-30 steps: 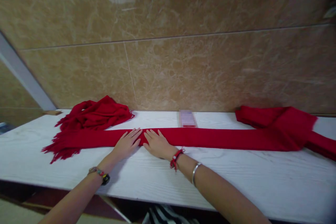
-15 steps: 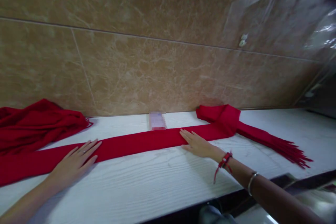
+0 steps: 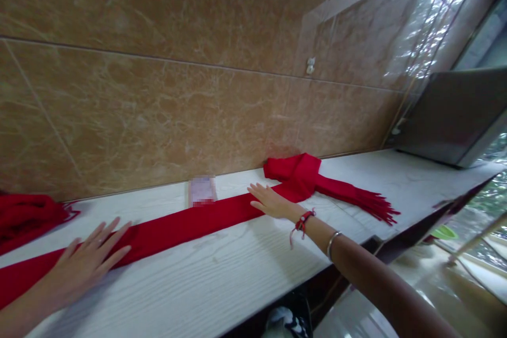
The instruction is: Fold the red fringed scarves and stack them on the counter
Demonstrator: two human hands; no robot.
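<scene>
A long red scarf lies in a flat folded strip along the white table. Toward the right it turns over on itself in a bunched fold, and a fringed end fans out beyond. My left hand is over the strip's left part, fingers spread, holding nothing. Farther right, my right hand rests flat across the strip just short of the fold, its fingers stretched out. Behind the strip a small pale packet, partly blurred, sits near the wall. More crumpled red cloth with fringe shows at the left edge.
The white tabletop runs along a brown marbled tile wall. A grey box-like thing stands at its far right end. Below the front edge, a green bowl-like object shows on the right.
From side by side on the strip, my hands have moved apart, the right one sliding toward the fold. The view has swung right, bringing in the fringed end and the grey box-like thing.
</scene>
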